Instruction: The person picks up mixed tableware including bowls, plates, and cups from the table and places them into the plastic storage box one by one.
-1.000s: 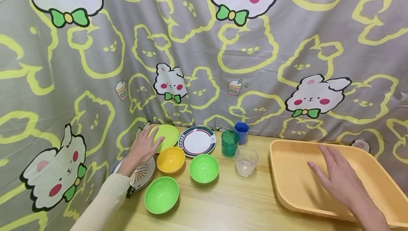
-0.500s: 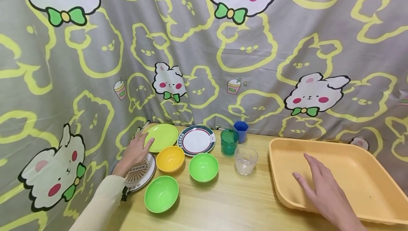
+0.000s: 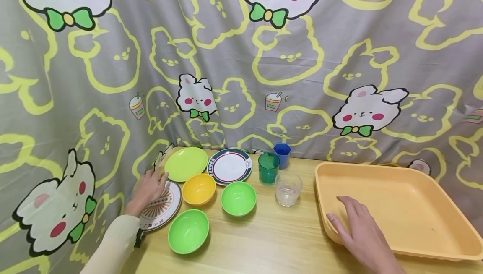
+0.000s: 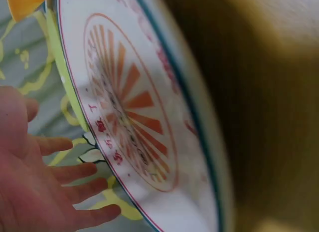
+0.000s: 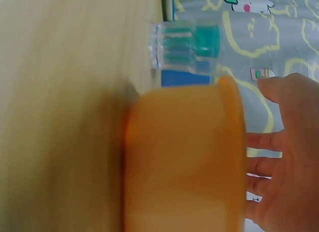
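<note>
My left hand (image 3: 148, 191) is over the far left part of a white plate (image 3: 167, 207) with a brown fan-like pattern. In the left wrist view its fingers (image 4: 82, 192) are spread beside the plate's rim, holding nothing. A lime-green plate (image 3: 186, 164) lies just beyond. My right hand (image 3: 360, 232) hovers at the near left corner of a large orange tray (image 3: 396, 198), fingers extended and nothing held. From the right wrist, the tray's wall (image 5: 184, 157) stands beside the fingers; whether they touch its rim I cannot tell.
A yellow bowl (image 3: 198, 189) and two green bowls (image 3: 238, 199) stand near a dark-rimmed white plate (image 3: 229, 167). Right of them are a clear glass (image 3: 288, 190), a green cup (image 3: 268, 169) and a blue cup (image 3: 282, 155). A patterned curtain (image 3: 241, 56) hangs behind.
My left hand has drawn back from the lime-green plate to over the patterned plate. The right hand has moved left and nearer, from above the tray's middle to its near left corner.
</note>
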`<action>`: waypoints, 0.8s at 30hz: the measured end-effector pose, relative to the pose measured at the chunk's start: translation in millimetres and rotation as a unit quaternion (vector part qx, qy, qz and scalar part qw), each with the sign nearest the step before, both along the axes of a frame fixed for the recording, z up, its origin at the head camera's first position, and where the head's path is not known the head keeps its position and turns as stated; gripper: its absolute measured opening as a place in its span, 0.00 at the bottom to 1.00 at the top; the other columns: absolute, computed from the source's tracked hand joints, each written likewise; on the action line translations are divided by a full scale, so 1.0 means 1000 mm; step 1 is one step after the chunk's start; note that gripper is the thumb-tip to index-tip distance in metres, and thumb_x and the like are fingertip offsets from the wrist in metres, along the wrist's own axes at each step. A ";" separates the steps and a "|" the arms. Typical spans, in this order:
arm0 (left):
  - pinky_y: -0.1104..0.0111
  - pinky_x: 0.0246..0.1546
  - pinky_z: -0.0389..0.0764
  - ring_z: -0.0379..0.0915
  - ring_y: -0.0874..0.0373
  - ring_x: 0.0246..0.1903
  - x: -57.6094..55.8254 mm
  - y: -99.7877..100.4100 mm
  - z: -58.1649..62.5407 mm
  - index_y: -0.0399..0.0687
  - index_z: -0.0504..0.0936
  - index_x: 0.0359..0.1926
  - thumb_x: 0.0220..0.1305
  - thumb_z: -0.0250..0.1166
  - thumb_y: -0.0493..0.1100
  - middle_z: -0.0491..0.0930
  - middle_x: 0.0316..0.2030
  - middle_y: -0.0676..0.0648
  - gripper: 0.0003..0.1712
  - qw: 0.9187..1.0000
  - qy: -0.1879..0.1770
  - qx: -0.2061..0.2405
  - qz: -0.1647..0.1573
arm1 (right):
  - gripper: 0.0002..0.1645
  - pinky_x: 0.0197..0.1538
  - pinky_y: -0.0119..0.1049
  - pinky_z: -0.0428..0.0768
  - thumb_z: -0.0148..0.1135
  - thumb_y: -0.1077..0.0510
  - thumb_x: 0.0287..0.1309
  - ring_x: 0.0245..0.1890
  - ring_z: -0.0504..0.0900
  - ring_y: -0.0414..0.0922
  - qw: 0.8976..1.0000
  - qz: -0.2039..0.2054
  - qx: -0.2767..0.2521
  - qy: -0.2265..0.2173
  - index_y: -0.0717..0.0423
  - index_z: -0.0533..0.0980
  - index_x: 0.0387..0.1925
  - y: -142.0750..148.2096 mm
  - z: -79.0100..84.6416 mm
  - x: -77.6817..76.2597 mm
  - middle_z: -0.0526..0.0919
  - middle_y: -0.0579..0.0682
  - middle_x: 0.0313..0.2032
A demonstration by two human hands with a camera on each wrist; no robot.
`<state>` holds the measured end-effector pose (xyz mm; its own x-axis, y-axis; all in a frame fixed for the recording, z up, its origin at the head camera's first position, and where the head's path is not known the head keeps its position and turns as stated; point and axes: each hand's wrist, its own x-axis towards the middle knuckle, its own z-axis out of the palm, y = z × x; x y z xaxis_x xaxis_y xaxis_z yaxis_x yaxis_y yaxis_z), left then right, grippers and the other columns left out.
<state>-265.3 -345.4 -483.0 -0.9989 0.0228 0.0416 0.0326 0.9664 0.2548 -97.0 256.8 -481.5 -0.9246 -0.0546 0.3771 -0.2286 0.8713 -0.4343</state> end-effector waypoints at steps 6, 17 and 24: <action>0.24 0.58 0.62 0.51 0.19 0.67 0.007 -0.010 -0.004 0.33 0.53 0.78 0.82 0.34 0.60 0.54 0.70 0.19 0.40 0.999 -0.039 0.006 0.024 | 0.24 0.41 0.55 0.80 0.68 0.45 0.66 0.48 0.77 0.57 0.999 0.000 0.036 0.032 0.61 0.78 0.50 -0.012 -0.012 -0.001 0.79 0.58 0.50; 0.25 0.55 0.67 0.59 0.20 0.63 0.013 -0.023 -0.011 0.26 0.59 0.72 0.80 0.40 0.45 0.59 0.66 0.20 0.31 0.998 -0.042 -0.011 0.042 | 0.11 0.31 0.39 0.71 0.71 0.52 0.60 0.33 0.70 0.43 0.996 0.008 0.085 0.042 0.53 0.78 0.37 -0.021 -0.020 -0.001 0.75 0.43 0.33; 0.25 0.53 0.68 0.60 0.19 0.60 0.016 -0.028 -0.011 0.27 0.61 0.71 0.75 0.47 0.37 0.59 0.64 0.20 0.28 0.998 -0.035 -0.016 0.044 | 0.09 0.27 0.37 0.73 0.66 0.54 0.64 0.29 0.71 0.42 0.993 0.006 0.108 0.038 0.56 0.79 0.36 -0.024 -0.024 -0.004 0.76 0.44 0.29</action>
